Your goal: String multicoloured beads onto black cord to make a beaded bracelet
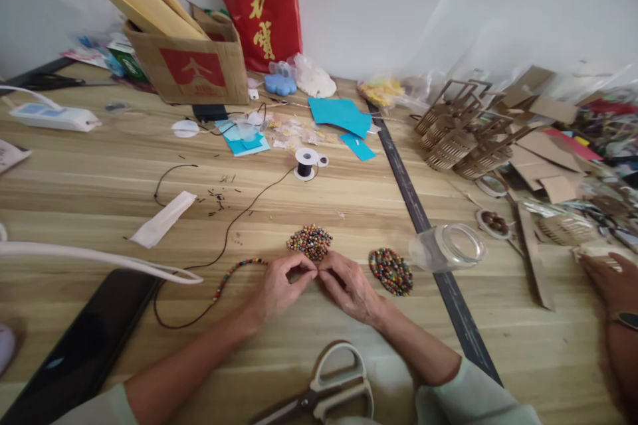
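Observation:
My left hand (284, 284) is closed in a pinch on a dark cord (230, 237). A row of strung multicoloured beads (234, 275) on that cord runs up to the hand. My right hand (351, 287) also pinches, its fingertips meeting the left ones; what lies in them is too small to make out. Just beyond the fingertips is a heap of loose coloured beads (310, 241). Right of my right hand lies a coiled bead string (391, 271). The cord leads back to a white spool (306, 164) wound with dark cord.
Scissors (343, 378) lie near the front edge, a phone (84, 345) at left. A clear jar (446, 247) lies on its side across a black strip (451, 309). Woven baskets (458, 136) and a cardboard box (192, 66) stand behind. Another person's hand (611, 279) is at far right.

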Action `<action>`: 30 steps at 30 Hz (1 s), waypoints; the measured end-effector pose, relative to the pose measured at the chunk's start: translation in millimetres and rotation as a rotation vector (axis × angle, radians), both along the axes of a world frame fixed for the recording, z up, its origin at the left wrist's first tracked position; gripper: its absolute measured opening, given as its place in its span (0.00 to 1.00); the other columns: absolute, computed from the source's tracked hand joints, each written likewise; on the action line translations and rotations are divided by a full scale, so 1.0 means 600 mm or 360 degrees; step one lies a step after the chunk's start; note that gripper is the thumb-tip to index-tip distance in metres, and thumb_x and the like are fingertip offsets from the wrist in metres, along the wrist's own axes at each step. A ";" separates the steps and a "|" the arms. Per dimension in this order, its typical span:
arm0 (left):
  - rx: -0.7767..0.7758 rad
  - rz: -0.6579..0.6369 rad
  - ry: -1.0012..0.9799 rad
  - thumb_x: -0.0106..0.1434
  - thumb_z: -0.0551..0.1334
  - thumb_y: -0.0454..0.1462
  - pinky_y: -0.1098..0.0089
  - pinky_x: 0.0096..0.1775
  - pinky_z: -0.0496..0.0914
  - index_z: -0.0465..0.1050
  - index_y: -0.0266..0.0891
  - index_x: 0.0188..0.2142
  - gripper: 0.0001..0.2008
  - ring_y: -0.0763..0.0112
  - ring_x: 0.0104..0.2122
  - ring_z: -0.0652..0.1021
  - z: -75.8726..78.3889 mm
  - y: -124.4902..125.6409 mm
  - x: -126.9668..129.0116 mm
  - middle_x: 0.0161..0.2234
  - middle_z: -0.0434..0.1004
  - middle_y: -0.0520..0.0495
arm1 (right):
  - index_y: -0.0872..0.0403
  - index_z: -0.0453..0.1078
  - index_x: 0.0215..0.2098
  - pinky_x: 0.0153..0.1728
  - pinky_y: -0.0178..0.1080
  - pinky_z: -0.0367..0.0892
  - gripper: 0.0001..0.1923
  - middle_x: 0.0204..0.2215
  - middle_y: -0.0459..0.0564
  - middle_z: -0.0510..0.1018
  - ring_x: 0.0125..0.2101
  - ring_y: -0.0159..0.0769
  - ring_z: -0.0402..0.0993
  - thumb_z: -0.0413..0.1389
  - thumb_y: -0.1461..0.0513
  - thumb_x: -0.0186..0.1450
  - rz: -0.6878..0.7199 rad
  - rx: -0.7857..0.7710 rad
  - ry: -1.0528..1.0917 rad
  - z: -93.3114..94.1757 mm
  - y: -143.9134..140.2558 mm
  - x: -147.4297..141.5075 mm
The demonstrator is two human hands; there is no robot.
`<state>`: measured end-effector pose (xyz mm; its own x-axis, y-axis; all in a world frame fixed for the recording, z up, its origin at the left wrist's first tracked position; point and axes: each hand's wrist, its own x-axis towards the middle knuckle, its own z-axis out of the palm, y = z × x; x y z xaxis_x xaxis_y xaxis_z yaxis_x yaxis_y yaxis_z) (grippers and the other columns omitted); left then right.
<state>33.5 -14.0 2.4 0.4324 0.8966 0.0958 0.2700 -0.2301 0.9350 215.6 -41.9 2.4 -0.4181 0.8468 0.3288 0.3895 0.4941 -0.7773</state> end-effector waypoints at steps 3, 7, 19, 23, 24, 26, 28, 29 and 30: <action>-0.0001 -0.0005 0.0009 0.58 0.60 0.32 0.74 0.33 0.68 0.74 0.35 0.27 0.05 0.71 0.27 0.75 -0.002 0.000 0.000 0.25 0.76 0.49 | 0.54 0.65 0.36 0.33 0.35 0.62 0.08 0.30 0.49 0.70 0.30 0.33 0.66 0.46 0.63 0.71 -0.0018 -0.0011 -0.0015 -0.003 0.000 0.000; 0.0014 0.0021 -0.0035 0.57 0.61 0.32 0.73 0.35 0.69 0.75 0.35 0.30 0.03 0.71 0.29 0.76 -0.006 0.000 0.002 0.27 0.78 0.48 | 0.55 0.65 0.35 0.32 0.34 0.62 0.08 0.28 0.48 0.69 0.29 0.32 0.65 0.46 0.63 0.70 -0.0040 -0.0019 -0.0019 -0.004 0.000 0.000; 0.0117 0.0038 0.0042 0.59 0.62 0.33 0.72 0.33 0.68 0.75 0.35 0.28 0.05 0.71 0.27 0.74 -0.013 -0.001 -0.001 0.26 0.77 0.48 | 0.55 0.65 0.34 0.29 0.33 0.61 0.08 0.27 0.47 0.70 0.27 0.31 0.65 0.48 0.61 0.70 -0.0161 -0.0005 -0.0030 -0.012 -0.002 -0.003; 0.0076 0.0037 0.0016 0.58 0.62 0.32 0.72 0.33 0.68 0.75 0.35 0.29 0.04 0.71 0.28 0.75 -0.015 -0.001 0.001 0.26 0.77 0.48 | 0.55 0.65 0.34 0.29 0.33 0.61 0.08 0.27 0.47 0.70 0.27 0.31 0.65 0.48 0.62 0.69 -0.0165 -0.0015 -0.0041 -0.011 -0.002 -0.004; 0.0068 0.0039 0.0001 0.58 0.62 0.32 0.72 0.33 0.68 0.75 0.35 0.29 0.03 0.71 0.28 0.75 -0.016 -0.001 0.001 0.27 0.77 0.48 | 0.55 0.65 0.33 0.28 0.32 0.60 0.08 0.27 0.46 0.70 0.27 0.31 0.65 0.49 0.62 0.69 -0.0167 -0.0018 -0.0044 -0.011 -0.002 -0.004; 0.0061 0.0040 -0.0022 0.57 0.62 0.32 0.72 0.34 0.69 0.75 0.35 0.30 0.03 0.70 0.28 0.75 -0.016 -0.002 0.001 0.27 0.78 0.48 | 0.55 0.65 0.33 0.28 0.32 0.60 0.08 0.26 0.46 0.69 0.27 0.31 0.65 0.49 0.62 0.69 -0.0166 -0.0024 -0.0050 -0.012 -0.002 -0.004; 0.0064 0.0039 -0.0019 0.57 0.62 0.32 0.72 0.33 0.69 0.75 0.35 0.29 0.03 0.70 0.28 0.75 -0.016 -0.002 0.000 0.27 0.78 0.48 | 0.54 0.65 0.33 0.28 0.32 0.60 0.08 0.26 0.46 0.69 0.26 0.31 0.65 0.48 0.62 0.69 -0.0159 -0.0030 -0.0049 -0.011 -0.003 -0.004; 0.0068 0.0039 -0.0016 0.57 0.62 0.32 0.72 0.33 0.69 0.75 0.35 0.29 0.03 0.70 0.28 0.75 -0.016 -0.002 0.000 0.27 0.78 0.48 | 0.54 0.65 0.33 0.28 0.32 0.60 0.08 0.26 0.46 0.69 0.26 0.31 0.64 0.48 0.61 0.69 -0.0155 -0.0032 -0.0046 -0.011 -0.003 -0.004; 0.0072 0.0041 -0.0014 0.57 0.62 0.32 0.72 0.33 0.69 0.75 0.35 0.29 0.03 0.70 0.28 0.75 -0.015 -0.002 0.000 0.27 0.78 0.48 | 0.54 0.65 0.33 0.28 0.32 0.60 0.08 0.26 0.46 0.69 0.26 0.31 0.64 0.48 0.61 0.69 -0.0150 -0.0034 -0.0040 -0.010 -0.002 -0.004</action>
